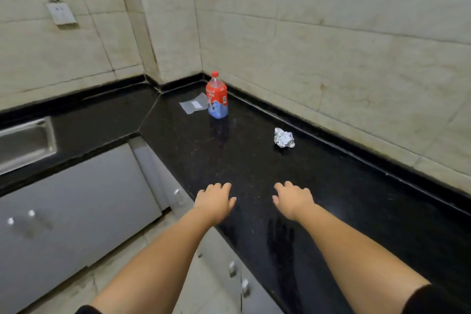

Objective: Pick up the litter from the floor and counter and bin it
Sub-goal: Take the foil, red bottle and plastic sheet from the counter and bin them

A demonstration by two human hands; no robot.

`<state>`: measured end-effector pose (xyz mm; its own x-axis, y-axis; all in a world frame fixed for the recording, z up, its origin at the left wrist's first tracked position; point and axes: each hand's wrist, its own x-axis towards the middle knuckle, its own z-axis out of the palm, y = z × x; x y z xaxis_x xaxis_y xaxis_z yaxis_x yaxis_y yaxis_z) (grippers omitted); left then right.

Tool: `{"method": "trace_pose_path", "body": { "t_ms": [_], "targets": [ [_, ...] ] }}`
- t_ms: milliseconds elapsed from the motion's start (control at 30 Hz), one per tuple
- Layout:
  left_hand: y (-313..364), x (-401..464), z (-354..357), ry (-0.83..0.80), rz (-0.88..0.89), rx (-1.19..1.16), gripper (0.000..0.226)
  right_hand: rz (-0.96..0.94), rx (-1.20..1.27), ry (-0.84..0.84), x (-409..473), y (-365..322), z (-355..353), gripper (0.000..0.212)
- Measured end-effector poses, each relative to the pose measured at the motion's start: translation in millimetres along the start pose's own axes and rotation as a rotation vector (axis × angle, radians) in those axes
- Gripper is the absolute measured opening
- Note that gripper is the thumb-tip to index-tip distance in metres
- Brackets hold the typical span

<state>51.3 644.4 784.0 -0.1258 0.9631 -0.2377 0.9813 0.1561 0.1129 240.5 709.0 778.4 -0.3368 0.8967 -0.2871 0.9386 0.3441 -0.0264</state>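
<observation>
A plastic bottle (217, 95) with a red cap and red label stands upright near the far corner of the black counter (331, 199). A flat grey plastic pouch (193, 106) lies just left of it. A crumpled ball of foil (284, 138) rests nearer, close to the right wall. My left hand (215, 199) and my right hand (291, 199) hover palm down over the counter's front part, fingers apart and holding nothing. Both are well short of the foil and the bottle.
A steel sink (25, 143) is set into the counter at the left. Grey cabinet doors (76, 199) with small knobs run below the counter. Tiled walls (331, 58) close the corner, with a switch plate (61, 13) at upper left. Pale floor (102, 275) shows below.
</observation>
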Motion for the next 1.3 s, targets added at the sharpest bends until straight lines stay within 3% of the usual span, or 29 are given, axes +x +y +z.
{"method": "trace_pose_path", "body": {
  "t_ms": [167,400,667,767,867,1033,1200,1300],
  "targets": [
    [-25.4,79.7,-9.6,-0.043,0.120,0.025,0.047,0.113,0.079,0.011,54.4,-8.7,-16.3,0.043],
    [-6.8,166.3,19.7,-0.105,0.270,0.005,0.051,0.294,0.183,0.013,143.4,33.4,-27.7,0.044],
    [-23.3,218.0,45.1,-0.119,0.339,0.099,0.054,0.300,0.239,0.087,260.8,59.5,-39.9,0.053],
    [-28.2,218.9,54.3,-0.132,0.337,0.084,0.055,0.296,0.231,0.038,291.9,60.7,-34.9,0.062],
    [-28.6,216.1,58.5,-0.106,0.326,0.079,0.052,0.336,0.187,-0.025,305.0,62.9,-19.9,0.067],
    [-31.2,218.8,57.0,-0.101,0.362,0.131,0.054,0.373,0.212,0.037,308.4,64.9,-13.2,0.060],
    [-31.3,219.7,54.6,-0.108,0.384,0.115,0.054,0.371,0.233,-0.055,299.6,64.8,-26.8,0.058],
    [-34.9,226.8,47.6,-0.133,0.441,0.160,0.055,0.369,0.318,0.007,294.9,52.9,-43.0,0.056]
  ]
}}
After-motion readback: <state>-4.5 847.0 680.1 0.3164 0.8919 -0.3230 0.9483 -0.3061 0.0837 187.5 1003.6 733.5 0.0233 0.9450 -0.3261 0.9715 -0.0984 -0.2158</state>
